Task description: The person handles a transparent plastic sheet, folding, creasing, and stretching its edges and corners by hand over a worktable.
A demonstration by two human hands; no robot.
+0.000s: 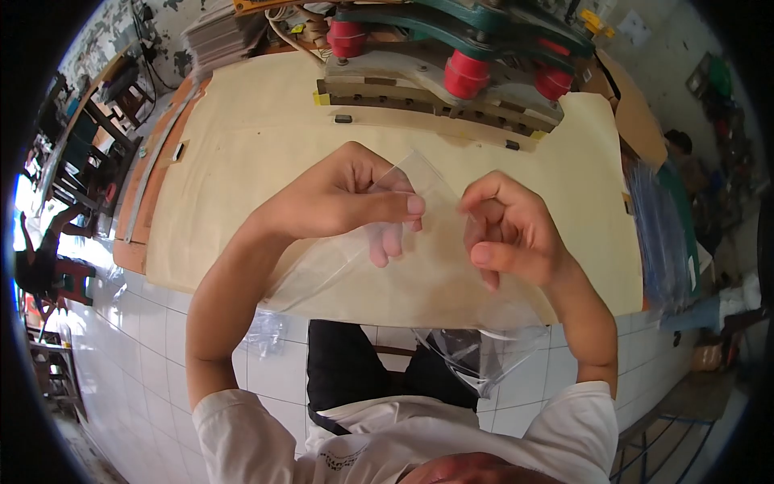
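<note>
Above the paper-covered table (218,137), my left hand (355,198) pinches a clear plastic sheet (334,262) between thumb and fingers. One corner of this thin sheet points up past the thumb, and its lower part droops over the table's near edge toward my lap. To the right of it is my right hand (516,234), fingers loosely curled, with a gap between thumb and forefinger. That hand is close to the sheet's right side and shows no grip on it.
A heating-press-like machine with red cylinders (466,75) and a long jaw (435,109) spans the far side. Small black blocks (343,118) lie before it. Clear sheets (657,234) are piled at right, brown sheets (222,40) at far left. A person (40,262) is at left.
</note>
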